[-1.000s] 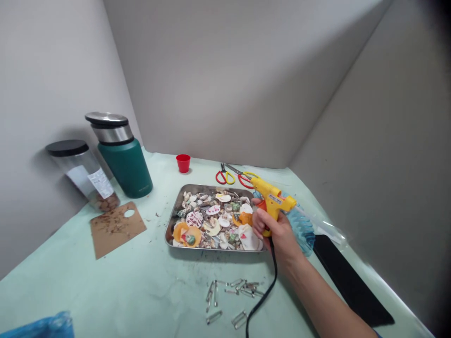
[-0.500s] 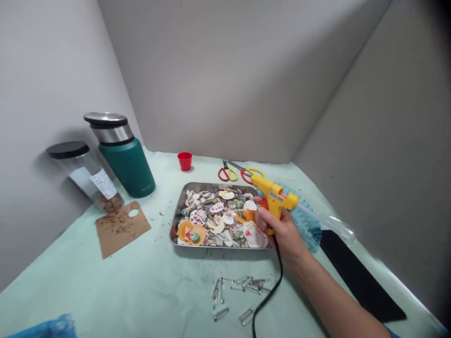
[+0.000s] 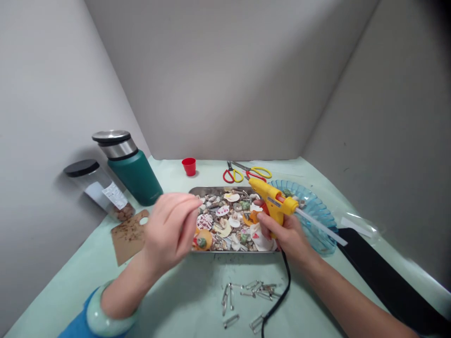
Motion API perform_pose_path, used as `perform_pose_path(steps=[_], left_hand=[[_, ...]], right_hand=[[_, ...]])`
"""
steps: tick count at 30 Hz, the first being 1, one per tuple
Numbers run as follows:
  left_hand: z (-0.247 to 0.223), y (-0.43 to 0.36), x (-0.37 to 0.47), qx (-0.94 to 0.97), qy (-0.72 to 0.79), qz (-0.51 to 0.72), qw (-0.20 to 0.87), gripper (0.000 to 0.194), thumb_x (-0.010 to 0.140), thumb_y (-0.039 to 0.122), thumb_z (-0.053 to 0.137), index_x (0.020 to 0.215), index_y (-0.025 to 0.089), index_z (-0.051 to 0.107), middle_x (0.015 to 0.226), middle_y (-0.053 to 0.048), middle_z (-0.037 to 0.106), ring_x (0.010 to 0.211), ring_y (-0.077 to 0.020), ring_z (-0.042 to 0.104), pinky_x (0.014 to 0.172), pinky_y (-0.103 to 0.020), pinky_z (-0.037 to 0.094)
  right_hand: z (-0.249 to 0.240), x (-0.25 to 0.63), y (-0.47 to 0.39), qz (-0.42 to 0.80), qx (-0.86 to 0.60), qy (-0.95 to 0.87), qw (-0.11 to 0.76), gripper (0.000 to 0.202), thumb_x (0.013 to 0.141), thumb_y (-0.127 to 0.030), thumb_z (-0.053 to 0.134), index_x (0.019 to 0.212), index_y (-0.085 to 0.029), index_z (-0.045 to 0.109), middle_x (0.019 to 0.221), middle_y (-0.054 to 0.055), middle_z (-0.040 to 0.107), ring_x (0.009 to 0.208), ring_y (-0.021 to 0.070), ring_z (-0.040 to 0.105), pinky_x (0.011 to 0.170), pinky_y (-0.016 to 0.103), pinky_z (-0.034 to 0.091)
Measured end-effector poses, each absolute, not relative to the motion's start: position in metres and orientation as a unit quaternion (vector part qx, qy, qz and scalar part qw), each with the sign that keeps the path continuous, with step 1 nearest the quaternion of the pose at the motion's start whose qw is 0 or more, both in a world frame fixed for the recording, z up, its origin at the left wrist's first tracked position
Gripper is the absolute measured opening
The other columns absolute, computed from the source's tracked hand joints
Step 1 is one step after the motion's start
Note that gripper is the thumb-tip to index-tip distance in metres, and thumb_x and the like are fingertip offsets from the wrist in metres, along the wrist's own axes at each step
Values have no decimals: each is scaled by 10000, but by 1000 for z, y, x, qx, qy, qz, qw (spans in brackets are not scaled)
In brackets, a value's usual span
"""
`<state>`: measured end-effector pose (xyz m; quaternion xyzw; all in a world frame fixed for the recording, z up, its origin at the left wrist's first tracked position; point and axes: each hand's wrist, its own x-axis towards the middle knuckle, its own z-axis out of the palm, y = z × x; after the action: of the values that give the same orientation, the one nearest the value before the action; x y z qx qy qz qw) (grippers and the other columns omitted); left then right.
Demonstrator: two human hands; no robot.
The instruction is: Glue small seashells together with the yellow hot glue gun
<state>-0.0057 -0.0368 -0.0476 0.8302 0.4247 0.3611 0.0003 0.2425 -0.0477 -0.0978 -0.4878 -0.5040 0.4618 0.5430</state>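
Note:
My right hand (image 3: 287, 232) grips a yellow glue gun (image 3: 273, 199), its nozzle pointing up and left and a clear glue stick (image 3: 319, 225) coming out of its back. My left hand (image 3: 172, 225), with a pale green bangle (image 3: 109, 319) on the wrist, hangs over the left end of the metal tray (image 3: 243, 252). Its fingers are bent together; whatever they may hold is hidden. Shells and small ornaments (image 3: 222, 227) fill the tray. The gun's black cord (image 3: 287, 281) runs down beside several safety pins (image 3: 230, 298).
A green bottle (image 3: 136, 178), a lidded jar (image 3: 102, 188) and a brown board (image 3: 127, 239) stand or lie at left. Behind the tray are a red cup (image 3: 189, 166) and scissors (image 3: 233, 176). At right are a blue scalloped dish (image 3: 324, 218) and a black object (image 3: 387, 272).
My left hand has come up from the lower left to the tray's left end. My right hand still holds the glue gun. The view has shifted slightly, showing more of the blue dish.

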Motion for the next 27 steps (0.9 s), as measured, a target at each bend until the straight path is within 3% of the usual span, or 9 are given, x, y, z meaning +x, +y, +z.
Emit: perform_pose_path(steps=[3, 8, 13, 17, 19, 21, 24, 27], left_hand=[[-58, -14, 7, 867, 465, 181, 3, 210, 890, 264, 426, 953, 178, 607, 940, -89, 642, 914, -220, 576, 813, -353, 449], [-75, 4, 21, 829, 558, -13, 8, 321, 732, 370, 589, 956, 141, 608, 945, -148, 615, 873, -316, 591, 726, -414, 449], [-83, 8, 24, 842, 535, -15, 68, 317, 695, 307, 589, 986, 184, 612, 987, -108, 603, 830, -253, 618, 713, -339, 455], [-80, 12, 20, 851, 515, 30, 103, 451, 703, 306, 568, 1138, 194, 536, 1040, -92, 589, 893, -234, 601, 762, -319, 453], [-74, 15, 14, 836, 514, 95, 169, 505, 726, 317, 544, 1208, 182, 476, 1050, -96, 589, 849, -217, 602, 732, -320, 467], [-66, 19, 7, 788, 507, 178, 300, 497, 741, 328, 543, 1208, 183, 460, 1071, -93, 588, 772, -183, 599, 688, -310, 483], [-57, 24, -2, 679, 457, 249, 518, 407, 758, 322, 564, 1140, 192, 501, 1055, -75, 586, 719, -141, 583, 642, -292, 501], [-56, 27, -6, 562, 404, 289, 661, 332, 772, 309, 576, 1069, 167, 537, 930, -65, 596, 700, -135, 574, 558, -258, 494]], right_hand=[[-102, 243, -47, 470, -483, -506, 538, 375, 799, -379, 614, 1108, -171, 573, 504, -65, 425, 462, 99, 353, 467, 252, 299], [-105, 244, -45, 489, -478, -501, 530, 413, 779, -406, 633, 1116, -174, 575, 525, -62, 426, 461, 94, 358, 448, 240, 320], [-103, 243, -46, 499, -485, -489, 526, 443, 742, -424, 667, 1101, -176, 593, 535, -54, 433, 473, 98, 370, 444, 236, 318], [-105, 243, -46, 499, -490, -483, 526, 441, 748, -425, 661, 1110, -184, 588, 523, -56, 427, 451, 93, 348, 416, 229, 296], [-106, 243, -46, 498, -486, -483, 532, 436, 748, -416, 663, 1114, -192, 584, 531, -57, 427, 453, 94, 350, 415, 230, 300], [-106, 243, -46, 495, -480, -487, 536, 421, 750, -406, 665, 1108, -200, 586, 544, -57, 428, 460, 95, 354, 425, 232, 306], [-105, 243, -46, 492, -481, -494, 532, 395, 756, -397, 663, 1095, -204, 600, 558, -56, 433, 474, 95, 366, 450, 235, 316], [-106, 244, -45, 501, -486, -491, 522, 404, 762, -403, 656, 1109, -203, 603, 551, -57, 431, 466, 94, 362, 445, 233, 309]])
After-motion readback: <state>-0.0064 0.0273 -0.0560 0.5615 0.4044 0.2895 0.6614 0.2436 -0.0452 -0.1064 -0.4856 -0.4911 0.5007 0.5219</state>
